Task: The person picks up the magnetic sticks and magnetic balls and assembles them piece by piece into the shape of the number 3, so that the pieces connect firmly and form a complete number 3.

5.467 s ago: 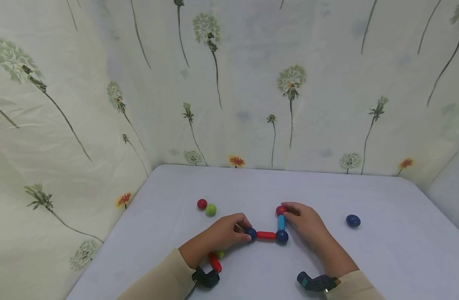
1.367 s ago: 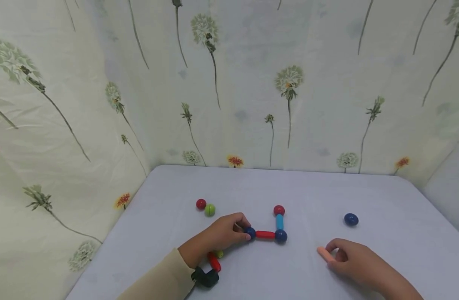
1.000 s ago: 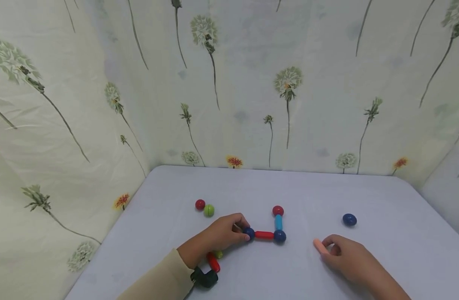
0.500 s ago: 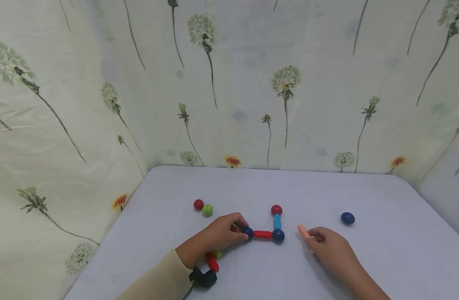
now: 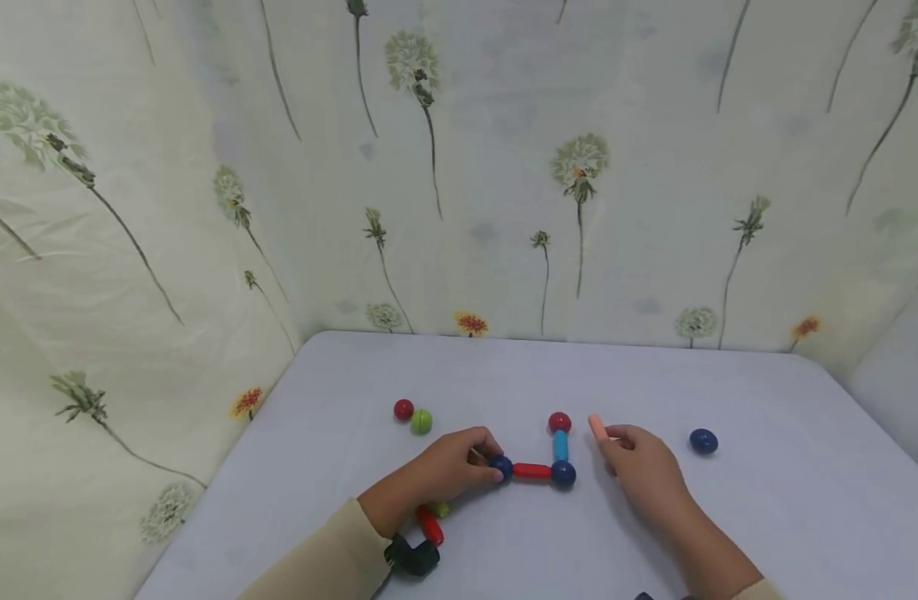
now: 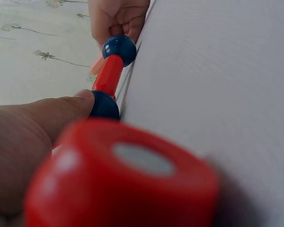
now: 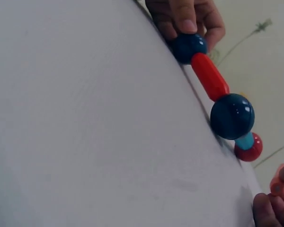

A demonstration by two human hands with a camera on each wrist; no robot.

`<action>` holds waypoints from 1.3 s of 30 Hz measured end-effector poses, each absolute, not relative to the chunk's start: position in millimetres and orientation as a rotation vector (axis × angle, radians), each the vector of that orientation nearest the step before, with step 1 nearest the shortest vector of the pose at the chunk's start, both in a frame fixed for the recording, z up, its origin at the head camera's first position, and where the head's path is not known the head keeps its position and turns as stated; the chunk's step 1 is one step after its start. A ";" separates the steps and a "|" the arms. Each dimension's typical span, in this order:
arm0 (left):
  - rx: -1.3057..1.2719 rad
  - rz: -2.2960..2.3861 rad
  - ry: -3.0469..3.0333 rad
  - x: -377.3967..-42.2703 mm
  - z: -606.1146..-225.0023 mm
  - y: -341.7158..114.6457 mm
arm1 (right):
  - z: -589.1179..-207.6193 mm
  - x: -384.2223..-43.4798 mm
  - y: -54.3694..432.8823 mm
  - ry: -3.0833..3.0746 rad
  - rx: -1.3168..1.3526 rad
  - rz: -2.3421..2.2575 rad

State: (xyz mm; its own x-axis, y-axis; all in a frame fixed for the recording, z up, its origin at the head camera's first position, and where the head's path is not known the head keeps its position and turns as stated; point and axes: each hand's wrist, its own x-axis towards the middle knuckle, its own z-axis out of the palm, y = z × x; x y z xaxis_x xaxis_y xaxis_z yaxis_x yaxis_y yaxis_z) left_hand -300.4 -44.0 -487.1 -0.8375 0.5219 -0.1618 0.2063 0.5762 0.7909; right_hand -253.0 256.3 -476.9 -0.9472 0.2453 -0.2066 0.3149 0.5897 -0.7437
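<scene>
One L-shaped red-and-blue ball-and-rod chain (image 5: 539,472) is joined; your left hand (image 5: 453,463) pinches it, right hand (image 5: 648,471) an unattached peach rod (image 5: 597,427).

Three blue balls (image 5: 564,474), two red balls (image 5: 559,422), one green ball (image 5: 422,421); two red rods (image 5: 532,471), one light-blue rod (image 5: 560,446), one orange rod (image 5: 597,427); one partly hidden green piece (image 5: 442,509).

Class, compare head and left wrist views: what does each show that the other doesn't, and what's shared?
Only head: the loose blue ball, the light-blue rod, and a red ball beside a green ball.
Only left wrist: the pale disc on the nearest red rod's end.
Both: the left hand pinching one blue ball, the red rod joining it to another blue ball, and the right hand.
</scene>
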 end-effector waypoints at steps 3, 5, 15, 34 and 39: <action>0.597 1.150 2.429 -299.9 -487.9 -43.2 | -479.0 -261.4 253.7 2.722 0.521 -1.342; 0.601 1.150 2.430 -299.8 -488.2 -43.1 | -480.1 -267.8 251.1 2.728 0.537 -1.370; 0.603 1.134 2.452 -300.0 -484.8 -44.2 | -478.0 -295.5 233.6 2.661 0.637 -1.509; 0.657 1.158 2.437 -302.1 -487.8 -45.8 | -477.7 -317.8 207.8 2.639 0.693 -1.620; 0.649 1.161 2.439 -301.2 -486.4 -45.2 | -477.6 -318.3 203.8 2.668 0.670 -1.570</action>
State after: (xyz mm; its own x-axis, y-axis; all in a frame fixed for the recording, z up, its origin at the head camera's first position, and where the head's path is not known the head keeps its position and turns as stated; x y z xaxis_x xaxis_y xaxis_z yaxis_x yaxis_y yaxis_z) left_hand -301.2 -45.2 -486.4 -0.8289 0.5456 -0.1234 0.2481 0.5563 0.7931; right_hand -318.3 203.8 -477.6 -0.9103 0.3689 -0.1877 0.3432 0.4194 -0.8404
